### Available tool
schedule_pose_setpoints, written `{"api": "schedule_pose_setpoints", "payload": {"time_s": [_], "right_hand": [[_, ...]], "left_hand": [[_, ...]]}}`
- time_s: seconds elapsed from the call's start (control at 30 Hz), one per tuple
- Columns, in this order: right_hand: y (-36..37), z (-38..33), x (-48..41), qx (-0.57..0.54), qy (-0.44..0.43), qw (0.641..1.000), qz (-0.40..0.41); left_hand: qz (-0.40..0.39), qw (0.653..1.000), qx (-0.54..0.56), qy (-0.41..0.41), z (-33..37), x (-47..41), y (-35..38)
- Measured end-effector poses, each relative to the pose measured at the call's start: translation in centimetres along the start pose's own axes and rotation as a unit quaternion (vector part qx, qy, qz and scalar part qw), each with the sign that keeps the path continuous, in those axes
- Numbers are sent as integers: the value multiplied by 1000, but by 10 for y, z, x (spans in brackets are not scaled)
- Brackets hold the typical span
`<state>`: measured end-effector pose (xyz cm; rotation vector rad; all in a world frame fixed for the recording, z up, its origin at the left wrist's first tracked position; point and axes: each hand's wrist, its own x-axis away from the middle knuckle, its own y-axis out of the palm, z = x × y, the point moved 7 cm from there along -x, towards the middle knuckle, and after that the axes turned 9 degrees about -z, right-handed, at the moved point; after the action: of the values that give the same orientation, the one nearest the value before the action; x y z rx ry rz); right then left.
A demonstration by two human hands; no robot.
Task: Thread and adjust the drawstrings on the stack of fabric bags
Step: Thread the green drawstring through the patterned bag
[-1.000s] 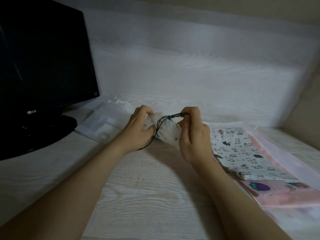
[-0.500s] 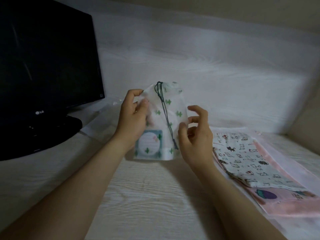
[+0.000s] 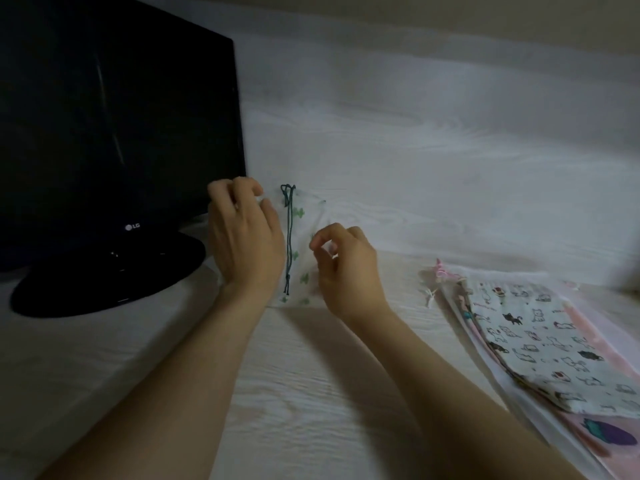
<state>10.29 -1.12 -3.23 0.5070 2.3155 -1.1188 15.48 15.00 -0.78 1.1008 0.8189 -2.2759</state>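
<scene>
A white fabric bag with a green cactus print (image 3: 302, 268) is held upright between my hands, just right of the monitor. Its dark green drawstring (image 3: 289, 237) hangs straight down the front from a knot at the top. My left hand (image 3: 242, 237) grips the bag's upper left edge and covers its left side. My right hand (image 3: 346, 271) pinches the bag's right edge with thumb and forefinger. The stack of fabric bags lies at the right, with a cat-print bag (image 3: 540, 344) on top and a pink bag (image 3: 602, 438) under it.
A black monitor (image 3: 114, 133) on a round base (image 3: 104, 275) stands at the left, close to my left hand. The pale wood-grain tabletop (image 3: 311, 393) runs back to a matching wall panel. Pink and white cord ends (image 3: 438, 275) stick out at the stack's far corner.
The cactus bag went from bunched low between both hands to raised upright, then moved left toward the monitor. My right hand, open half a second ago, now pinches the bag's edge.
</scene>
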Motion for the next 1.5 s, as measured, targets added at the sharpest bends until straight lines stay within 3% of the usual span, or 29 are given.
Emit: {"api": "schedule_pose_setpoints", "payload": {"time_s": [0.1,0.2,0.33,0.4,0.57,0.67,0.77,0.83,0.9,1.0,1.1,1.2,1.37,1.5], "right_hand": [[14,-1,-10,-2,9,1000,6],[27,4,-12,24,13,1000,-14],[56,15,-2,103,17,986,-132],[56,13,2,131,7,980,-147],[51,14,6,158,18,974,-163],[44,19,8,147,48,977,-148],[39,25,8,132,73,979,-138],[37,28,9,121,87,980,-132],[36,31,9,110,98,981,-125],[36,33,11,101,105,982,-123],[36,34,11,93,107,981,-129],[37,34,12,92,113,980,-133],[35,37,12,92,120,980,-126],[28,40,11,89,141,982,-93]], "left_hand": [[-37,997,-62,-5,-9,0,12],[-145,979,-138,-39,-18,4,33],[-339,917,-204,-48,-26,16,62],[-417,885,-195,-74,-30,24,69],[-473,847,-216,-111,-38,34,72],[-456,857,-203,-131,-36,33,70],[-341,917,-135,-159,-30,20,53],[-253,957,-87,-110,-22,13,45],[-225,972,-46,-49,-13,14,45],[-332,942,-35,-32,-16,28,68],[-478,867,-124,-63,-33,47,89],[-511,838,-175,-70,-40,50,90],[-500,843,-187,-63,-40,46,92],[-391,903,-175,-24,-24,33,79]]}}
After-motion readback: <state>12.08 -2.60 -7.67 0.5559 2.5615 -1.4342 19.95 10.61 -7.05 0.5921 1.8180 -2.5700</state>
